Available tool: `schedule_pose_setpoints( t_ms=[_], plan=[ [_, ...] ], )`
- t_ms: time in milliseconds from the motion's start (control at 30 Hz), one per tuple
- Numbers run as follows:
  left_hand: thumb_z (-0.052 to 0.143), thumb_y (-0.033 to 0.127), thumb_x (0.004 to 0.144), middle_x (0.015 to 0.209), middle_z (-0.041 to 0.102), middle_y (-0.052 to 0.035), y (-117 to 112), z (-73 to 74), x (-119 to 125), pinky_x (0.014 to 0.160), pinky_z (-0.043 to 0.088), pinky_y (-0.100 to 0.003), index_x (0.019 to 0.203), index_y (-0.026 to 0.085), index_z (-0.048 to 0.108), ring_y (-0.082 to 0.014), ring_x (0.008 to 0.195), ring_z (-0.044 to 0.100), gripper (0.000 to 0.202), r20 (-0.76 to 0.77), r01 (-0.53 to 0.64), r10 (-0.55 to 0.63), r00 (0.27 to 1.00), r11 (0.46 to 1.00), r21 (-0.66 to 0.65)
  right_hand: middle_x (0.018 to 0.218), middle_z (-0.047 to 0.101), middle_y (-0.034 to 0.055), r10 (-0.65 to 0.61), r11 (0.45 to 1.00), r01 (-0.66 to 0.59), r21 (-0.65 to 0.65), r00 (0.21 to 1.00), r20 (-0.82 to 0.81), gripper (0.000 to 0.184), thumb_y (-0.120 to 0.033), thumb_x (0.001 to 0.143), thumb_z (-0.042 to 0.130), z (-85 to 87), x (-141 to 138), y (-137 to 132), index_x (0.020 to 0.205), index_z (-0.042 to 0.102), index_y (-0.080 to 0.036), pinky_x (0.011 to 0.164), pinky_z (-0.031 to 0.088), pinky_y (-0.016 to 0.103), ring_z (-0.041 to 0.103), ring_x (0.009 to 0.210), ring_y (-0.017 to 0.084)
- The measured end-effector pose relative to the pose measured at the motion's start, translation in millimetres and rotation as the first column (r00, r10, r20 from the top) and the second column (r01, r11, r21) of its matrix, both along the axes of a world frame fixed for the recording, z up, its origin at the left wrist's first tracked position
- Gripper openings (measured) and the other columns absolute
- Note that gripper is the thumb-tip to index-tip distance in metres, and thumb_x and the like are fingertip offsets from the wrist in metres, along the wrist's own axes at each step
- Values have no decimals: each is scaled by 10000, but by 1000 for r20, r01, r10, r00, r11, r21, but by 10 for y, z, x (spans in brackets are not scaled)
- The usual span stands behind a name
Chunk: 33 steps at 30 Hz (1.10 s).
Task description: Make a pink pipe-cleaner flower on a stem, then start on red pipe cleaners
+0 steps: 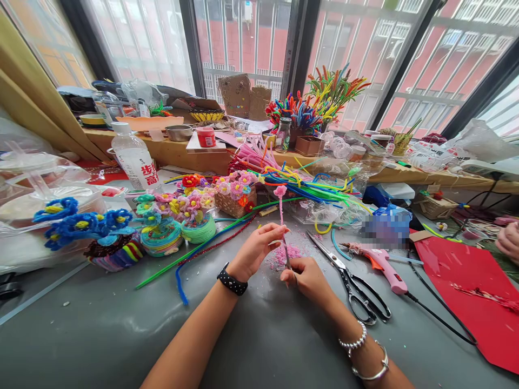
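Observation:
Pinched between the fingers of my left hand (256, 247) is a pink pipe cleaner (280, 204), upright, with a fluffy flower-like tip at its top. My right hand (308, 278) is closed around small scissors (287, 256), whose blades point up along the lower part of the stem. Whether the blades touch the stem I cannot tell. Pink fuzz clippings (294, 252) lie scattered on the grey table (259, 346) beneath both hands. Large black-handled scissors (348, 278) rest to the right of my right hand.
A pink hot glue gun (385, 269) with its cord and red paper (466, 281) lie right. Pipe-cleaner flower pots (160, 237) and a water bottle (133, 156) stand left. Loose pipe cleaners (316, 183) pile up ahead. Another person's hand (508, 240) shows at the right edge.

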<state>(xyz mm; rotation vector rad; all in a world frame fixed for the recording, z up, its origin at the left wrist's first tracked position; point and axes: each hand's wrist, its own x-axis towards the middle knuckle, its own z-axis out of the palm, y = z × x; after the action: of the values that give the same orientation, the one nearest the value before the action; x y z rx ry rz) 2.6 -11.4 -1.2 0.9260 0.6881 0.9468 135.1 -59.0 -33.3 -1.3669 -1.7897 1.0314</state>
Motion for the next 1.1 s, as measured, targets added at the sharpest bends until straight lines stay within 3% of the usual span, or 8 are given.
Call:
schedule_pose_setpoints(
  t_ms=[200, 533, 700, 867, 967, 1100],
  plan=[
    [652, 268, 620, 767, 548, 14, 13, 1, 0, 659, 341, -204, 669, 175, 602, -75, 690, 468, 116, 66, -20, 21, 998, 1000, -8, 362, 388, -20, -91, 996, 91, 17, 996, -8, 581, -709, 555, 463, -7, -13, 4, 361, 414, -164, 414, 216, 227, 290, 403, 75],
    [644, 281, 617, 791, 558, -1, 24, -8, -5, 664, 341, -209, 686, 176, 613, -84, 688, 462, 129, 58, -99, 97, 994, 994, 41, 339, 368, -20, -83, 996, 83, -16, 996, -21, 589, -724, 525, 472, 40, -26, -1, 329, 369, -179, 397, 234, 221, 330, 390, 85],
    [626, 289, 633, 785, 553, 1, 33, -14, -17, 690, 336, -214, 667, 181, 603, -94, 714, 452, 116, 44, -142, 139, 989, 985, 95, 389, 358, -25, -56, 998, 55, -11, 992, -109, 592, -713, 576, 434, 16, 34, 11, 392, 492, -153, 428, 217, 229, 303, 419, 81],
    [611, 306, 650, 735, 543, 8, 5, -12, 14, 694, 321, -227, 672, 178, 613, -103, 717, 447, 130, -93, -49, 65, 994, 986, 159, 446, 216, -67, -217, 975, 188, -118, 924, -315, 436, -562, 640, 534, 71, 123, 16, 618, 621, -135, 431, 136, 227, 181, 433, 66],
    [616, 313, 643, 673, 538, 11, -30, 13, 43, 672, 317, -230, 654, 165, 615, -108, 684, 450, 148, -171, 16, 18, 985, 980, 197, 470, 195, -70, -203, 973, 143, -180, 901, -382, 346, -481, 631, 595, 115, 129, 8, 597, 605, -136, 438, 113, 228, 153, 447, 63],
    [621, 313, 638, 667, 547, 5, -44, 29, 49, 660, 319, -230, 674, 157, 629, -111, 676, 453, 160, -182, 44, -1, 983, 972, 230, 467, 267, -63, -171, 982, 128, -135, 908, -382, 303, -434, 652, 596, 137, 103, -12, 648, 638, -135, 459, 168, 225, 205, 464, 68]
  ],
)
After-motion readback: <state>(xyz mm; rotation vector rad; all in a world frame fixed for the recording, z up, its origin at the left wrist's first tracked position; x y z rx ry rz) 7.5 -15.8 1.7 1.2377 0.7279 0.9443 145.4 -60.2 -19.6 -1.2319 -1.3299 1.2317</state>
